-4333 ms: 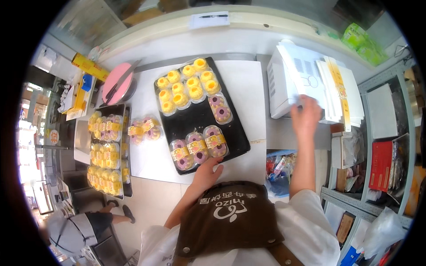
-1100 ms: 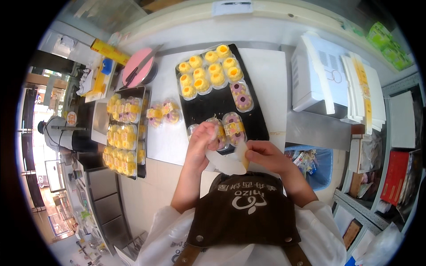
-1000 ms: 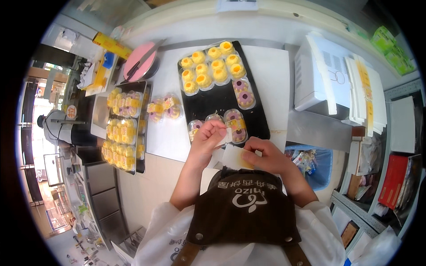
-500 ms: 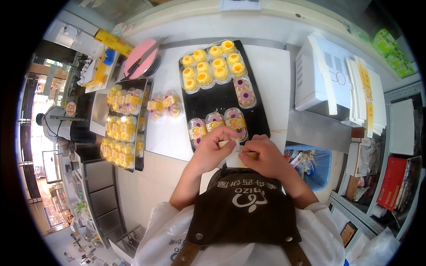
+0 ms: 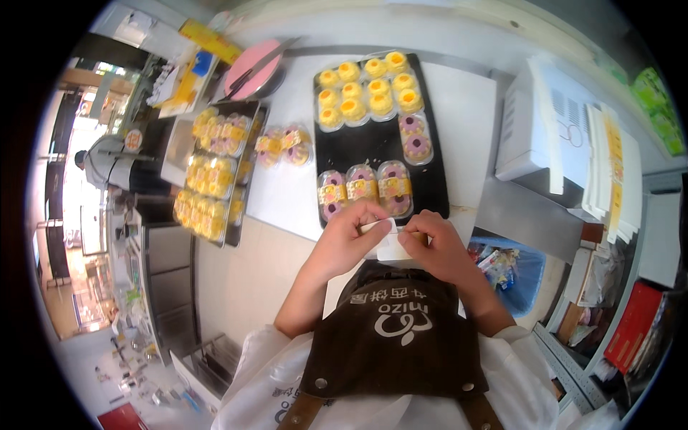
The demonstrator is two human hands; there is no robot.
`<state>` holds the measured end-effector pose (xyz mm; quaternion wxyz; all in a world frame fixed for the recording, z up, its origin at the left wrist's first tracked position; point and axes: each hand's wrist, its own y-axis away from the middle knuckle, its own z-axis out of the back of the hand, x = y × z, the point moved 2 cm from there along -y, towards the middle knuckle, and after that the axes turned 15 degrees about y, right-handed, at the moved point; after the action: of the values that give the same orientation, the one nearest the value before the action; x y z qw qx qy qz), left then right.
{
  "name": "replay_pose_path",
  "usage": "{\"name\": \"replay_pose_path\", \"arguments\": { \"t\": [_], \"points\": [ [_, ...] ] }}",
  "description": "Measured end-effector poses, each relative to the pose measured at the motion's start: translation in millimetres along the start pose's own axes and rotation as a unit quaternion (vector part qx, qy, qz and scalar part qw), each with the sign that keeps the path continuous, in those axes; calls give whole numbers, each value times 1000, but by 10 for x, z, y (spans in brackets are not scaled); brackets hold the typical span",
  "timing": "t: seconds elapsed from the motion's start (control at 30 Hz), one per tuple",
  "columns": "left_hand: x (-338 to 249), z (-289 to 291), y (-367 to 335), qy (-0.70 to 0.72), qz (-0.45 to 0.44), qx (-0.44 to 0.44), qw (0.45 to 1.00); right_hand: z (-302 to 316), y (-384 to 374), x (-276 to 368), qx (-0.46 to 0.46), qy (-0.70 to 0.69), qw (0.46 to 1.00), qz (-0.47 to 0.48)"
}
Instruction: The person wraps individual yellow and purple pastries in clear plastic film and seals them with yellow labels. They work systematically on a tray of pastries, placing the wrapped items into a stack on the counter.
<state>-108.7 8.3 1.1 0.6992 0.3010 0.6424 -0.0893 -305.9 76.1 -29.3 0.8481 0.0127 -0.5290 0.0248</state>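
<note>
Close in front of my apron, both hands meet at a small white paper piece (image 5: 392, 250), perhaps a label or its backing. My left hand (image 5: 350, 238) is closed, thumb and fingers pinching its left side. My right hand (image 5: 438, 249) is closed on the right side, where a yellowish edge shows by the fingers. Just beyond lies a black tray (image 5: 358, 152). Purple ring-shaped cakes in clear packs (image 5: 361, 188), wrapped with yellow labels, stand along its near edge. Yellow cakes (image 5: 352, 109) in clear packs fill its far end, and an unlabelled purple pack (image 5: 416, 142) sits at the right.
Two labelled packs (image 5: 284, 146) lie on the white table (image 5: 469, 136) left of the tray. A second tray of stacked packs (image 5: 215, 175) stands further left, below a pink round board (image 5: 254, 68) with knives. A white appliance (image 5: 537, 125) and a blue bin (image 5: 527, 276) are at the right.
The view has shifted, so the table and trays sit further right and slightly higher. Both hands stay together on the paper, and more of its white face shows between them.
</note>
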Motion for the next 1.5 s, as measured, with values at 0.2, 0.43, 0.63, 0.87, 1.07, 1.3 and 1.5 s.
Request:
{"name": "replay_pose_path", "arguments": {
  "t": [0.2, 0.43, 0.63, 0.87, 1.07, 1.3, 1.5],
  "points": [
    [107, -47, 314, -19, 22, -67, 997, -152, -13, -39, 43, -15, 998, 46],
    [127, 30, 442, -19, -53, -114, 992, -297, 32, 236, -12, 39, 997, 58],
    [139, 316, 586, -53, -162, -94, 981, -606, 78, 435, -45, 69, 995, 58],
    [213, 860, 994, -30, -173, -102, 979, -1125, -39, 646, -43, 83, 995, 42],
    [387, 1342, 1280, -10, -146, -126, 981, -1581, -224, 915, 30, 126, 986, 102],
    [461, 1636, 1520, 3, -129, -195, 972, -1911, -517, 1038, 86, 121, 977, 156],
    [497, 1612, 1625, 19, -135, -244, 960, -2038, -693, 934, 156, 99, 969, 166]
  ]
}}
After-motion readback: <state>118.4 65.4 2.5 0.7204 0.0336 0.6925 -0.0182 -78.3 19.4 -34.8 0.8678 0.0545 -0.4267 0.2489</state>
